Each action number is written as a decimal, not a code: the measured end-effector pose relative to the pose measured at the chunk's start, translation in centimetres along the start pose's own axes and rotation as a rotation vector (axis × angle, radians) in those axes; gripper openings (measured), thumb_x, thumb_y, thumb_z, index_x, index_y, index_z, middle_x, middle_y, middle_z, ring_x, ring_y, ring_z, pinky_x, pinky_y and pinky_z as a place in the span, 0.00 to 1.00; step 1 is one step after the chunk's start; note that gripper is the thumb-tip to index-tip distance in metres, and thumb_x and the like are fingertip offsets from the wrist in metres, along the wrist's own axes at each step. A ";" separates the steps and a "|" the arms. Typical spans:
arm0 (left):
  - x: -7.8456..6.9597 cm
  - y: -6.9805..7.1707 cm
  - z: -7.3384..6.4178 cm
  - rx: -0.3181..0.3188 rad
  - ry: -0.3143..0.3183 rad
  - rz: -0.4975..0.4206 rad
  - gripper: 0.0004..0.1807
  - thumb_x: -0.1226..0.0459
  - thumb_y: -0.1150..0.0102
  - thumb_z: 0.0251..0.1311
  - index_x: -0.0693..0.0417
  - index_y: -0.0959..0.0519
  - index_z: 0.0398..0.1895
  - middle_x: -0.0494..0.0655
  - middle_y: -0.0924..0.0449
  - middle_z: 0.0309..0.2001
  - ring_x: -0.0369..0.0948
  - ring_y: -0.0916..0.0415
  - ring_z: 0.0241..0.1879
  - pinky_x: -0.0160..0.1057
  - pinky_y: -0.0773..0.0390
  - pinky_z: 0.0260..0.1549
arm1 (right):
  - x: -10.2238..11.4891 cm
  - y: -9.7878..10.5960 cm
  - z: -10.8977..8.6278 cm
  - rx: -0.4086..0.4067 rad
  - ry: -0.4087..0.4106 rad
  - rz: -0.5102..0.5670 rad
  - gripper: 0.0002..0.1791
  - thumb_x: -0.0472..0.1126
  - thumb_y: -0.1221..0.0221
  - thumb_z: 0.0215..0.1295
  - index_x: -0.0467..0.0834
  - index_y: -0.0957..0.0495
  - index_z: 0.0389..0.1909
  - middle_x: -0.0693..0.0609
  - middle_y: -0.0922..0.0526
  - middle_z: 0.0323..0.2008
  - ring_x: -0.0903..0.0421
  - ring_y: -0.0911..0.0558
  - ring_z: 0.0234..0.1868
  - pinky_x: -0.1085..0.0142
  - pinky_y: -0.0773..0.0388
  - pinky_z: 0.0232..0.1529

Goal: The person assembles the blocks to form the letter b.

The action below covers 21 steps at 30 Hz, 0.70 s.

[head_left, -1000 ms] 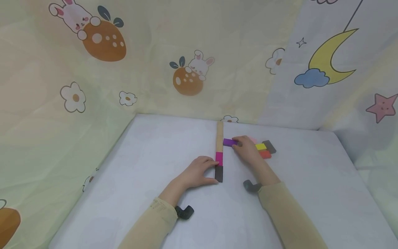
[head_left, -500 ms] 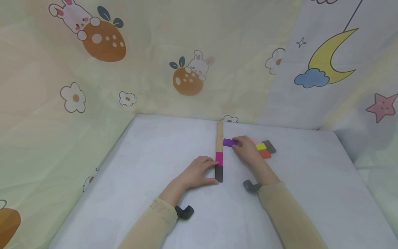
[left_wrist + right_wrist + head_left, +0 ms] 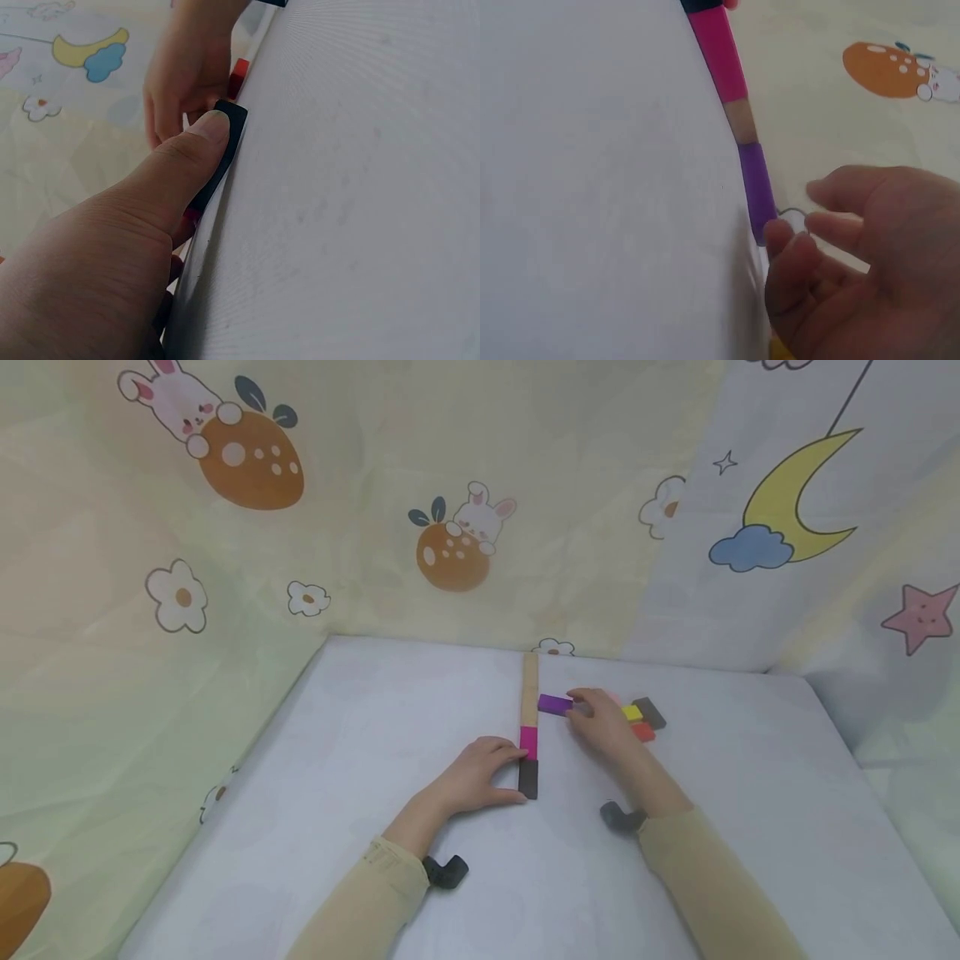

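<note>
A straight row of flat blocks runs front to back: a black block (image 3: pixel 528 779), a magenta block (image 3: pixel 528 741) and a plain wood strip (image 3: pixel 530 689). My left hand (image 3: pixel 474 777) rests at its near end, the thumb on the black block and the index fingertip at the magenta one. In the left wrist view the thumb (image 3: pixel 210 127) lies along the black block. A purple block (image 3: pixel 555 704) points rightward from the wood strip, end at its side. My right hand (image 3: pixel 603 722) is at the purple block's right end, fingers apart, fingertips right beside it in the right wrist view.
Behind the right hand lie a yellow block (image 3: pixel 632 713), a red-orange block (image 3: pixel 643 732), a dark block (image 3: pixel 649 712) and a partly hidden pink block (image 3: pixel 614 698). Patterned cloth (image 3: pixel 360 510) rises at the white table's (image 3: pixel 420 685) back edge.
My right hand has drawn back slightly to the right, its fingers coming off the purple block and uncovering more of it. The left hand and the row stay put.
</note>
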<state>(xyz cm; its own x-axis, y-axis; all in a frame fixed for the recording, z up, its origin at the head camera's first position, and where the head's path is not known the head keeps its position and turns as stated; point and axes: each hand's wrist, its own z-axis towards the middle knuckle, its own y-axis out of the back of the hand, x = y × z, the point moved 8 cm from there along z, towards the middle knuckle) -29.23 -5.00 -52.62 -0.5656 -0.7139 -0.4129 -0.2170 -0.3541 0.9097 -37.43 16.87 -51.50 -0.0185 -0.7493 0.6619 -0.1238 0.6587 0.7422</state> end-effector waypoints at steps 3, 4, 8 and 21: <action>-0.1 0.1 0.0 0.001 0.000 0.004 0.41 0.34 0.37 0.53 0.32 0.33 0.71 0.38 0.30 0.66 0.40 0.38 0.69 0.44 0.36 0.71 | -0.3 1.1 -1.2 -0.008 0.019 -0.004 0.24 0.51 0.47 0.72 0.53 0.31 0.67 0.50 0.32 0.69 0.46 0.28 0.62 0.46 0.24 0.60; -0.1 0.1 0.0 0.002 -0.002 0.005 0.41 0.34 0.37 0.53 0.33 0.33 0.71 0.38 0.30 0.66 0.40 0.38 0.69 0.44 0.36 0.71 | -0.5 1.6 -1.6 -0.015 0.039 -0.008 0.23 0.51 0.48 0.72 0.53 0.30 0.66 0.49 0.33 0.69 0.45 0.28 0.63 0.45 0.25 0.61; -0.3 0.2 0.1 0.004 -0.012 0.006 0.41 0.36 0.36 0.53 0.34 0.32 0.71 0.39 0.30 0.65 0.41 0.37 0.69 0.44 0.37 0.72 | -2.2 3.7 -3.4 -0.034 0.044 -0.037 0.22 0.51 0.50 0.73 0.53 0.29 0.65 0.49 0.32 0.69 0.44 0.32 0.67 0.42 0.32 0.67; -0.2 0.0 0.2 0.005 -0.019 0.008 0.41 0.35 0.36 0.53 0.35 0.32 0.71 0.40 0.31 0.66 0.41 0.37 0.69 0.44 0.37 0.72 | -9.4 7.4 -4.9 0.011 0.012 -0.128 0.18 0.48 0.47 0.71 0.56 0.28 0.61 0.50 0.31 0.64 0.45 0.29 0.58 0.44 0.25 0.54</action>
<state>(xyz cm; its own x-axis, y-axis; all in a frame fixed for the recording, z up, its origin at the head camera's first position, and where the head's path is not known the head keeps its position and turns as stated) -29.27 -4.75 -52.56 -0.5821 -0.7052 -0.4048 -0.2161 -0.3458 0.9131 -33.31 29.07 -51.70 0.0097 -0.8266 0.5627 -0.1348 0.5565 0.8198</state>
